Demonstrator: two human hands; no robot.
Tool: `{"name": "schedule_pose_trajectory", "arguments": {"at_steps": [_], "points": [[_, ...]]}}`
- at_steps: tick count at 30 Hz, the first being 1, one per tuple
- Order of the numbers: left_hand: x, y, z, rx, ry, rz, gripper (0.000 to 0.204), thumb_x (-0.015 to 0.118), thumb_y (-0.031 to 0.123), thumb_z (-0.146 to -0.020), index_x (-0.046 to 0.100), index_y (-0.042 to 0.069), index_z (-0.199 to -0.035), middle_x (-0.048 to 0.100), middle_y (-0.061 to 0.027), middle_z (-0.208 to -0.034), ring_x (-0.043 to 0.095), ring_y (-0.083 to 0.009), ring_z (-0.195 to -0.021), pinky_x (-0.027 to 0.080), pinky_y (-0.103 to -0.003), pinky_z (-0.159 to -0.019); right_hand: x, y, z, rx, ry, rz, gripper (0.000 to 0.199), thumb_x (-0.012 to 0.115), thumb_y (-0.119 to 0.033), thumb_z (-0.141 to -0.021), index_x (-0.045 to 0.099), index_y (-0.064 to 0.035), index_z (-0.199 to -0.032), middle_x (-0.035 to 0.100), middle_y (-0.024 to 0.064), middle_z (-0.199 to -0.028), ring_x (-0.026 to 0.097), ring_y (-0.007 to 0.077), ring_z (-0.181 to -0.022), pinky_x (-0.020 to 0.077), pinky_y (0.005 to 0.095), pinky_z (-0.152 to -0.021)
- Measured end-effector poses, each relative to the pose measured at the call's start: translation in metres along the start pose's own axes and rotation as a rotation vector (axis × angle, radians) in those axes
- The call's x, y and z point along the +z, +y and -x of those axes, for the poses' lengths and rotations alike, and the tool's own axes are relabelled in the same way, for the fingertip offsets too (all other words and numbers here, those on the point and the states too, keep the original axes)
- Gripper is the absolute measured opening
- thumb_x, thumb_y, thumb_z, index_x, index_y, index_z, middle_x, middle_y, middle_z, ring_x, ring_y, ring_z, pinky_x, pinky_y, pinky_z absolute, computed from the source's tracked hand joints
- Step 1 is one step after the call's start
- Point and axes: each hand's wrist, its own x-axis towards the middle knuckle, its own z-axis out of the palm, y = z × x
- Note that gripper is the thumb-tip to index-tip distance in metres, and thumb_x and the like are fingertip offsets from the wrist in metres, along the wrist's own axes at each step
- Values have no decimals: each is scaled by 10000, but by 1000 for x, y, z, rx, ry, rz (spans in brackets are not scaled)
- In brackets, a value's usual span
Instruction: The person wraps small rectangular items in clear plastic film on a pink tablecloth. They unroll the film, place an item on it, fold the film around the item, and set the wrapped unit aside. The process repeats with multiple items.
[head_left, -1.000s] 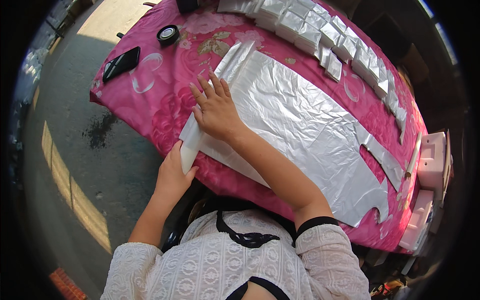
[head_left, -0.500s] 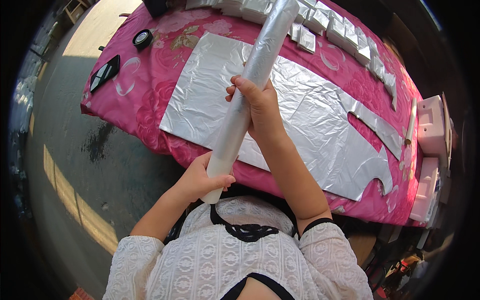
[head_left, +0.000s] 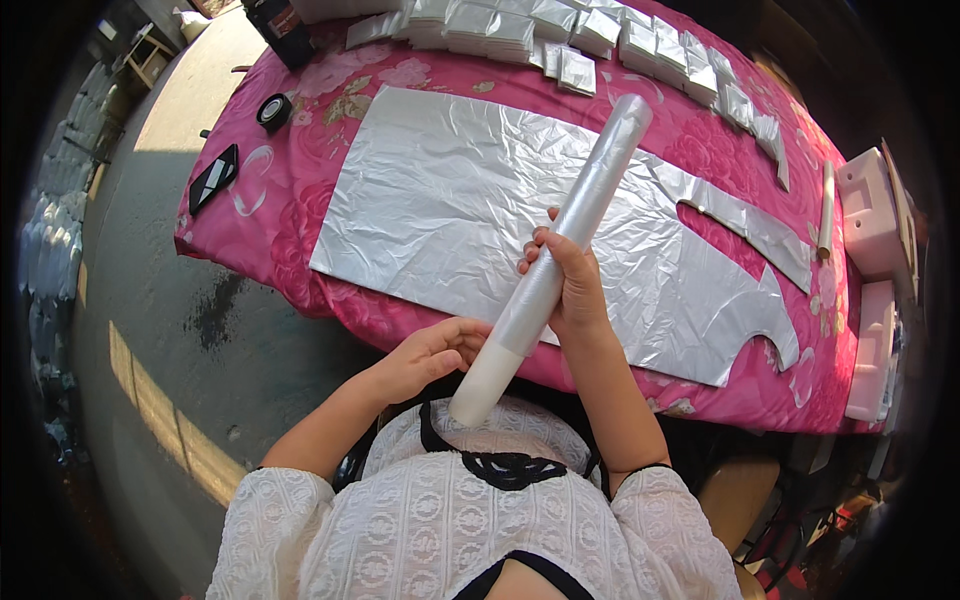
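Observation:
My right hand [head_left: 568,272] is wrapped round the middle of a roll of translucent, silvery plastic film [head_left: 575,215]. The roll slants from near my waist up and to the right over the table, its whitish core showing at the lower end. Close by that end is my left hand [head_left: 432,352], fingers stretched out and apart; whether the fingertips touch the roll, I cannot tell. Underneath lies a wrinkled silver plastic sheet [head_left: 420,200], spread flat, with a curved cut-out and narrow strips at its right end.
A pink floral cloth [head_left: 310,130] covers the table. Stacks of folded silver packets [head_left: 500,35] line its far edge. At the left are a black tape roll [head_left: 273,112], a phone [head_left: 213,178] and a dark bottle [head_left: 280,30]. A thin tube [head_left: 826,210] lies near white foam boxes [head_left: 872,215] at right.
The roll has shifted right and lower in view, still in my right hand. My left hand has let go of its lower end and opened beside it.

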Motion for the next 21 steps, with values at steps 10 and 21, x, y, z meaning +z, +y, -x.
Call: {"name": "schedule_pose_trajectory", "arguments": {"at_steps": [10,21], "points": [[-231,3,178,239,1676,-148,255,519,294,-889,521,99,-1054,575,9,-916,552,-92,-782,433,-235,-637,-48,-10,18,-74,94,24,514,634,-172,-780,383,-40,-1208,474,42,-842,510,118,-713,485,258,-629],[-425,9,217,214,1857,-288,600,403,521,-887,596,-28,-1035,616,-123,-1012,578,-214,-889,443,-343,-752,-22,-5,27,-93,165,108,558,649,-180,-760,360,-54,-1221,472,41,-833,505,116,-697,477,261,-629]]}}
